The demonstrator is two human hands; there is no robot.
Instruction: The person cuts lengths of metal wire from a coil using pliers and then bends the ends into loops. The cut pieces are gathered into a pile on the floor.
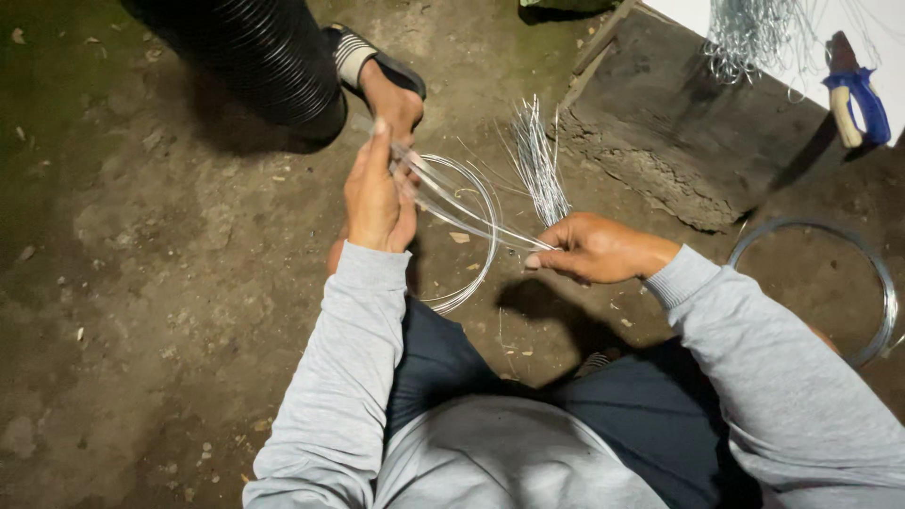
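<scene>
My left hand (375,193) grips one end of a small coil of thin silver wire (468,231) held over the dirt floor. My right hand (594,248) pinches wire strands at the other side of the coil, and a bundle of short cut wire pieces (539,160) fans upward from its fingers. Both arms wear grey sleeves, and my knees in dark trousers sit below the hands.
A larger wire coil (872,273) lies at the right. A black ribbed pipe (255,52) and a sandalled foot (372,61) are at the top. On a white surface at upper right lie tangled wire (754,33) and blue-handled pliers (856,94), beside a dark wooden block (679,132).
</scene>
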